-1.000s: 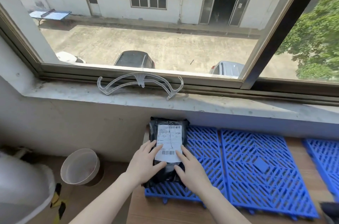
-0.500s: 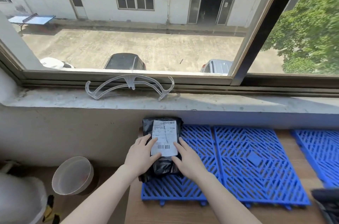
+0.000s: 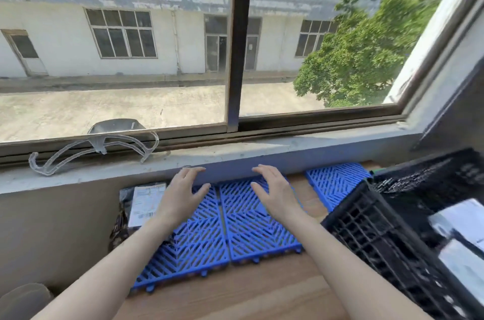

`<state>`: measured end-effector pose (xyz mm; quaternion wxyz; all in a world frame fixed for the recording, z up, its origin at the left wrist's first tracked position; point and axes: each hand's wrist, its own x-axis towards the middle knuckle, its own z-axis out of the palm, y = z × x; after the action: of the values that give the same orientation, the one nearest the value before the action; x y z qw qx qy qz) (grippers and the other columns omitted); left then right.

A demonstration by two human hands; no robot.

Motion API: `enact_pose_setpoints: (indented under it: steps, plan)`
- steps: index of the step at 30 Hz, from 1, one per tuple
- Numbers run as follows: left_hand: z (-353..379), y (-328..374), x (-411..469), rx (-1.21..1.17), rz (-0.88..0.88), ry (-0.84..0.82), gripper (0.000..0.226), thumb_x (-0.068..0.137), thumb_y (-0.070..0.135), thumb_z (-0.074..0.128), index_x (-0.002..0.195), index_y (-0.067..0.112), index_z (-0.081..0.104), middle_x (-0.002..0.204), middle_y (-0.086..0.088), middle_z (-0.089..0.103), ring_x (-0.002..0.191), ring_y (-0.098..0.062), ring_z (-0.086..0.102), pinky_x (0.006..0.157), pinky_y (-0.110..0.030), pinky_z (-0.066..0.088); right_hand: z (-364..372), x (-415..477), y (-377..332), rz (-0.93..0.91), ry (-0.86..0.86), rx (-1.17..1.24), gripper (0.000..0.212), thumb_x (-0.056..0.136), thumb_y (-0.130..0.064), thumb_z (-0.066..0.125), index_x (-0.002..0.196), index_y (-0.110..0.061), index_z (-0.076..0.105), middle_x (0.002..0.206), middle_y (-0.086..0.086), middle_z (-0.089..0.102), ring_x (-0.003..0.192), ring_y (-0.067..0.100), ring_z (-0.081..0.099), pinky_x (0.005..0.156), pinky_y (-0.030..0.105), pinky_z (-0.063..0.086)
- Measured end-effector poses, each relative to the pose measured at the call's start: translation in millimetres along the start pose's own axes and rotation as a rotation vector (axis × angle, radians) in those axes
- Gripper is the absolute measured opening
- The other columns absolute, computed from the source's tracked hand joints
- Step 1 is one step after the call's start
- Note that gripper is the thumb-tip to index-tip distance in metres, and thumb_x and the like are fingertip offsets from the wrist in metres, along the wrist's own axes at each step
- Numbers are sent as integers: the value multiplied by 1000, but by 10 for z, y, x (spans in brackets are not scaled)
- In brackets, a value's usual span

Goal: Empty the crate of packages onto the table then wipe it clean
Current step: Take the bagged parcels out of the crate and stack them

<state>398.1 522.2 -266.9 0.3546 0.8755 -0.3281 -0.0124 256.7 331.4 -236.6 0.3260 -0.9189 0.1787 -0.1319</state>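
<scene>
A black package with a white shipping label lies on the left end of the blue grid mats, on the wooden table. My left hand hovers just right of it, fingers spread, holding nothing. My right hand hovers over the middle mat, also spread and empty. At the right stands the black lattice crate, with white-labelled packages blurred inside it.
A concrete window sill runs behind the mats with a clear plastic hanger on it. A third blue mat lies by the crate. A pale round container sits low at the left.
Both hands have let go of the black package and lifted away to the right. The view has swung right, bringing the crate into sight.
</scene>
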Motion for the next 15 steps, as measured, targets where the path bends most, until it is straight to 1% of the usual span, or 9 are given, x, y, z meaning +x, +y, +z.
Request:
enact_pose_setpoints:
  steps: [3, 5, 9, 11, 13, 15]
  plan:
    - [305, 802, -66, -63, 86, -8, 41, 94, 32, 61, 132, 19, 54, 123, 2, 56, 117, -15, 53, 93, -29, 41, -778, -437, 252, 33, 91, 3, 41, 98, -28, 50, 138, -18, 46, 138, -3, 45, 128, 12, 42, 104, 25, 34]
    - [538, 1329, -126, -94, 136, -13, 39, 94, 32, 61, 130, 18, 55, 120, 0, 58, 112, -15, 54, 89, -27, 40, -1253, -754, 482, 63, 157, -7, 41, 98, -29, 50, 138, -19, 46, 139, -3, 46, 128, 12, 43, 100, 23, 34]
    - [1031, 2327, -313, -185, 265, -41, 35, 93, 30, 63, 126, 19, 57, 113, 1, 60, 102, -12, 58, 87, -32, 47, -2037, -1377, 1014, 155, 269, -70, 39, 98, -32, 49, 136, -23, 47, 136, -4, 48, 124, 13, 46, 99, 29, 39]
    - [1279, 2747, -404, -229, 325, -67, 33, 91, 28, 65, 123, 20, 58, 110, 2, 60, 98, -11, 59, 87, -31, 48, -2342, -1644, 1284, 221, 327, -83, 38, 98, -33, 49, 135, -23, 48, 133, -4, 50, 122, 14, 48, 99, 31, 41]
    - [1516, 3089, -458, -249, 380, -113, 34, 91, 30, 65, 123, 23, 58, 110, 5, 59, 99, -9, 59, 90, -32, 48, -2576, -1858, 1545, 293, 357, -70, 37, 98, -33, 49, 134, -24, 50, 131, -4, 51, 121, 15, 48, 99, 33, 42]
    - [1736, 3368, -471, -243, 430, -169, 35, 91, 35, 63, 125, 28, 56, 113, 10, 58, 103, -6, 56, 92, -29, 47, -2749, -2015, 1800, 361, 347, -65, 36, 97, -33, 50, 133, -23, 50, 128, -3, 52, 119, 16, 49, 94, 31, 42]
